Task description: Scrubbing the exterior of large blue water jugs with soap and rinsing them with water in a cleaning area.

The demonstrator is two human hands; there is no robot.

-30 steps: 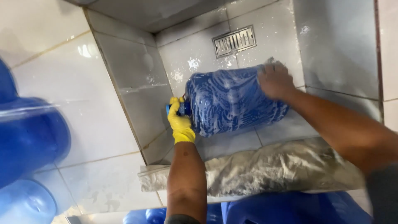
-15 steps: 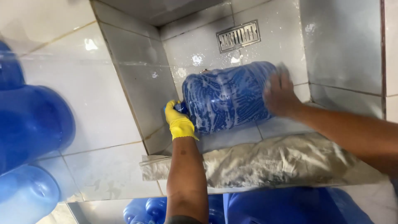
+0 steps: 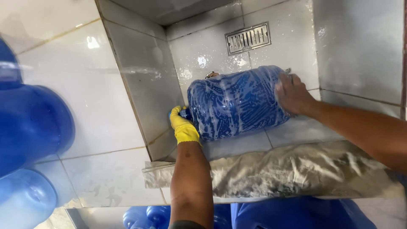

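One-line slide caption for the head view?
Left hand in a yellow glove grips the neck of a soapy blue water jug lying in a tiled basin; bare right hand on its base.

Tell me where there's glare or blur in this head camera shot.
Head view: bright glare spots sit on the glossy white tiles at upper left and on the wet basin floor; the right hand on the soapy blue jug is motion-blurred; the big blue jugs at the left edge are soft and out of focus; the gloved left hand is fairly sharp.
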